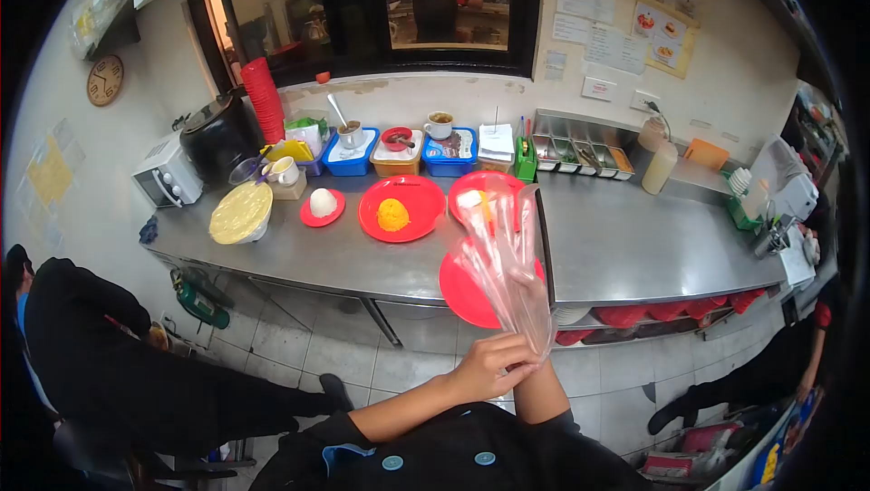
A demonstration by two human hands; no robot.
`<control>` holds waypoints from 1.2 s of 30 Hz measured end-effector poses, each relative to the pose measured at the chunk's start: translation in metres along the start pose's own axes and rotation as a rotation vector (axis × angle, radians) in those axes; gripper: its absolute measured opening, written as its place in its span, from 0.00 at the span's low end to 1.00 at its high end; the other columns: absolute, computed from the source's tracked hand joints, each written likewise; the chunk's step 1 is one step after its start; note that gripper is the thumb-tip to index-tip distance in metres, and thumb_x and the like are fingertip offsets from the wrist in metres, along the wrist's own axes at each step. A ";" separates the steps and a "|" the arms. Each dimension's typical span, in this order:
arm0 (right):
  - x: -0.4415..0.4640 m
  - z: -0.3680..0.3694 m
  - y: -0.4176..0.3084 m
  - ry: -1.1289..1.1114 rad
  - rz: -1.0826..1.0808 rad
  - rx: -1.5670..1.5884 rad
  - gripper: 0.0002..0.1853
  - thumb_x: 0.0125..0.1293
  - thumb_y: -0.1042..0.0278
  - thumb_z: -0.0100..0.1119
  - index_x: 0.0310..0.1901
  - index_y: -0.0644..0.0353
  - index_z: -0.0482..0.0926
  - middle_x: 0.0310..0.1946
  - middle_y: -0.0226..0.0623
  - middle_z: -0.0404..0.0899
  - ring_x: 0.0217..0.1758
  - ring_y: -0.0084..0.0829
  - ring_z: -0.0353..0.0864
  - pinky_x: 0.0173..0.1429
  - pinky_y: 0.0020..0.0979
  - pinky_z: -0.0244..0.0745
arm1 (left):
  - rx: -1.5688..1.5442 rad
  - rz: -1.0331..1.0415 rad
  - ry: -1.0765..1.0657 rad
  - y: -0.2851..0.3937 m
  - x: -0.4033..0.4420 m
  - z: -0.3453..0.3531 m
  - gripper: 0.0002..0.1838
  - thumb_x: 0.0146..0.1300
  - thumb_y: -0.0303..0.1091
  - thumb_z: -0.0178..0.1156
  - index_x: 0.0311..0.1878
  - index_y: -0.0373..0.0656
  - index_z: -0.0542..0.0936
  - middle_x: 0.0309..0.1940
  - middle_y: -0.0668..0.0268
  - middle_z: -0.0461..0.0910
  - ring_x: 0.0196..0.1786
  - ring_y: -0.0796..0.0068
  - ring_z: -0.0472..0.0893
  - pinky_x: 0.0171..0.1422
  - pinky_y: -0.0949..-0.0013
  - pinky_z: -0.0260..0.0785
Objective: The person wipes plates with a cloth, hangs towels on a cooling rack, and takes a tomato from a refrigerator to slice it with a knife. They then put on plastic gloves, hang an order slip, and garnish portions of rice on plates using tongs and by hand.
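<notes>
The left hand (497,364) has its fingers bent in and pinched on the cuff of a clear plastic glove (489,260), at the right wrist; the right hand (527,292) is inside that glove, and the crinkled, shiny film hides how far its fingers are spread, with no object seen in them. The film looks loose, so a hard tug at the cuff might split it, and slack tips could drag through the food on the upper red plate (467,186) at twelve o'clock. Behind the glove, towards nine o'clock, the lower red plate (460,284) seems to overhang the front edge of the steel surface (335,257); a bump from the forearm could tip it off. Farther out at ten o'clock sit a yellow mound (392,215) on a third red plate (424,197) and a white mound (322,202) on a small red saucer (310,216)
</notes>
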State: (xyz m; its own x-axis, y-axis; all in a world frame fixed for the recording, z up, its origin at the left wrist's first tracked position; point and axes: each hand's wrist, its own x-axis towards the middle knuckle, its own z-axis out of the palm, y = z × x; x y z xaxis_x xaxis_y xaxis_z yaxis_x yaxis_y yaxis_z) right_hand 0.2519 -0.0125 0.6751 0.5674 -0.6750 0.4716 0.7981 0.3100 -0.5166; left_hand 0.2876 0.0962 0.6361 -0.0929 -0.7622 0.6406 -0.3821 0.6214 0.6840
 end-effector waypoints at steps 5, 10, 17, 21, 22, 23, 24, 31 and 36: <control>0.011 -0.021 -0.021 -0.249 0.163 0.994 0.47 0.60 0.34 0.52 0.73 0.44 0.41 0.74 0.41 0.32 0.75 0.53 0.38 0.69 0.60 0.51 | -0.004 -0.002 0.009 0.006 0.016 0.017 0.06 0.53 0.25 0.63 0.34 0.36 0.78 0.28 0.61 0.75 0.29 0.62 0.76 0.32 0.66 0.68; 0.020 -0.014 -0.050 -0.319 -0.078 0.102 0.51 0.54 0.29 0.52 0.73 0.45 0.41 0.74 0.40 0.32 0.76 0.50 0.34 0.69 0.61 0.49 | 0.025 0.116 -0.131 0.003 0.035 0.040 0.05 0.54 0.25 0.62 0.34 0.38 0.79 0.28 0.60 0.74 0.31 0.60 0.75 0.35 0.66 0.67; 0.021 -0.028 -0.085 -0.218 -0.049 1.184 0.48 0.57 0.24 0.40 0.73 0.41 0.39 0.74 0.38 0.34 0.75 0.52 0.38 0.69 0.67 0.38 | -0.836 -0.456 0.049 -0.057 0.028 0.056 0.06 0.61 0.30 0.58 0.40 0.41 0.79 0.35 0.67 0.78 0.34 0.75 0.76 0.35 0.70 0.69; 0.004 -0.037 -0.070 -0.416 0.097 0.980 0.48 0.55 0.19 0.32 0.72 0.37 0.38 0.74 0.36 0.22 0.75 0.59 0.29 0.61 0.78 0.31 | -1.277 -0.912 0.414 -0.105 0.028 0.065 0.11 0.65 0.34 0.55 0.47 0.41 0.77 0.41 0.68 0.78 0.40 0.79 0.77 0.42 0.73 0.70; 0.000 -0.036 -0.064 -0.432 0.110 0.853 0.48 0.55 0.19 0.32 0.72 0.37 0.39 0.74 0.36 0.20 0.74 0.59 0.26 0.62 0.77 0.28 | -1.391 -0.900 0.334 -0.109 0.028 0.071 0.11 0.65 0.34 0.54 0.47 0.41 0.77 0.41 0.68 0.78 0.40 0.79 0.77 0.42 0.73 0.70; -0.002 -0.035 -0.060 -0.453 0.125 0.720 0.48 0.54 0.19 0.31 0.72 0.36 0.40 0.73 0.35 0.19 0.74 0.59 0.23 0.63 0.77 0.26 | -1.449 -0.867 0.231 -0.111 0.029 0.078 0.11 0.66 0.35 0.54 0.48 0.41 0.76 0.41 0.68 0.78 0.40 0.79 0.77 0.43 0.73 0.70; -0.004 -0.033 -0.061 -0.476 0.079 0.582 0.44 0.55 0.19 0.28 0.71 0.27 0.39 0.74 0.31 0.23 0.76 0.52 0.24 0.63 0.76 0.22 | -1.470 -0.838 0.140 -0.112 0.033 0.082 0.12 0.66 0.35 0.54 0.48 0.41 0.76 0.41 0.67 0.78 0.41 0.78 0.77 0.44 0.73 0.70; -0.003 -0.045 -0.054 -0.612 0.145 0.492 0.40 0.59 0.34 0.42 0.71 0.32 0.44 0.74 0.41 0.30 0.74 0.53 0.34 0.67 0.63 0.37 | -0.990 -0.489 -0.254 -0.132 0.039 0.097 0.15 0.68 0.39 0.51 0.53 0.40 0.73 0.41 0.67 0.78 0.42 0.77 0.78 0.47 0.73 0.70; -0.008 -0.067 -0.100 -0.366 0.112 -0.142 0.55 0.53 0.54 0.66 0.73 0.38 0.34 0.71 0.55 0.42 0.70 0.52 0.56 0.64 0.49 0.63 | -1.127 -0.879 -0.315 -0.116 0.046 0.074 0.15 0.69 0.42 0.52 0.44 0.39 0.75 0.30 0.66 0.75 0.25 0.81 0.76 0.29 0.76 0.68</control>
State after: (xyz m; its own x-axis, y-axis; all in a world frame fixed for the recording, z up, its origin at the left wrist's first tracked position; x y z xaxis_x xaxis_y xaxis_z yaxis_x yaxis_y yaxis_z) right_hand 0.1537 -0.0832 0.6751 0.7040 -0.3514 0.6172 0.7062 0.2547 -0.6606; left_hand 0.2595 -0.0243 0.5609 -0.4644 -0.8777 -0.1184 0.4719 -0.3584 0.8056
